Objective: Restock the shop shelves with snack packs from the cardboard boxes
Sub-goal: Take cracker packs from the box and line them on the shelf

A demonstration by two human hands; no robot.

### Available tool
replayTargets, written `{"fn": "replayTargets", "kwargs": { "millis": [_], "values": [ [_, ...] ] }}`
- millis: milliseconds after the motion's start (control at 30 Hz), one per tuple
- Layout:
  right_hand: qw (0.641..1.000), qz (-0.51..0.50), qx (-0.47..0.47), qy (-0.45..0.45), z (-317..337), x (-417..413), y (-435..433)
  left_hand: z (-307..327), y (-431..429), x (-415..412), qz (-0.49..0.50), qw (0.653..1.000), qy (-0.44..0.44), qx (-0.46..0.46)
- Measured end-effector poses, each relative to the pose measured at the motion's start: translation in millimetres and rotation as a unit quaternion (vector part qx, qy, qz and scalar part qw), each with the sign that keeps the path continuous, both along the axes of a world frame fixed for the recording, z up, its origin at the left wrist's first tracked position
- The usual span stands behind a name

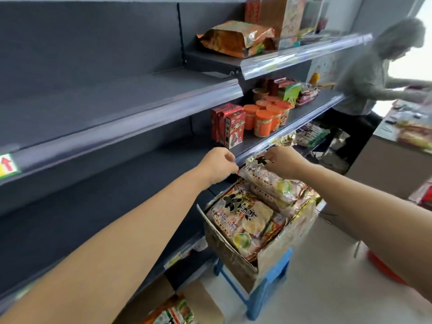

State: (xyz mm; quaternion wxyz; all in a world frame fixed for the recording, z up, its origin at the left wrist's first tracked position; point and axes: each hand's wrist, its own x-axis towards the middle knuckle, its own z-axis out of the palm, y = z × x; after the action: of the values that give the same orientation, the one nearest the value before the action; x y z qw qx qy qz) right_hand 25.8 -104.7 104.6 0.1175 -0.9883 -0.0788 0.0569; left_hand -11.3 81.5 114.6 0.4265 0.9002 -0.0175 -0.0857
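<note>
top pack (268,180) lies on the stack in the box (236,256), which stands on a blue stool (268,293) just beside the shelving.

right hand (284,160): fingertips pinch the far upper seam of the pack. left hand (218,163): fingers curled at the pack's far left corner. whether they pinch the film cannot be told, because the knuckles hide the contact.

both hands are at the far end of the pack, and its near end rests on the packs below. the pack's long axis runs from the hands toward the near right, sloping down.

the lower shelf (112,202) lies left of the pack, at about hand level, under the lip of the board that carries the orange jars (264,122).

judgement: the next move is a lift clear of the box, then a carry left and far, under that lip. the left hand is nearer the shelf and should lead. the pack's near end may drag on the stack.
</note>
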Motion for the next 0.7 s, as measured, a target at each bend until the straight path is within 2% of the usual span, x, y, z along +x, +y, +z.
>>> {"fn": "replayTargets", "kwargs": {
  "millis": [133, 367, 567, 700],
  "values": [
    [0.998, -0.027, -0.04, 0.043, -31.3, 2.4, -35.6, -34.8, -31.7, 13.1, -0.006, 0.998, 0.055, -0.022],
    [0.993, -0.038, -0.067, 0.084, -64.9, 51.8, -95.5, -86.4, -93.1, 50.2, 0.001, 0.993, 0.119, -0.002],
    [0.99, -0.016, -0.053, 0.128, -98.6, 133.3, -133.8, -121.0, -145.2, 104.1, 0.095, 0.977, 0.189, -0.019],
    [0.984, -0.015, -0.031, 0.175, -127.4, 179.0, -150.3, -151.1, -169.8, 136.8, 0.187, 0.947, 0.251, -0.071]
  ]
}}
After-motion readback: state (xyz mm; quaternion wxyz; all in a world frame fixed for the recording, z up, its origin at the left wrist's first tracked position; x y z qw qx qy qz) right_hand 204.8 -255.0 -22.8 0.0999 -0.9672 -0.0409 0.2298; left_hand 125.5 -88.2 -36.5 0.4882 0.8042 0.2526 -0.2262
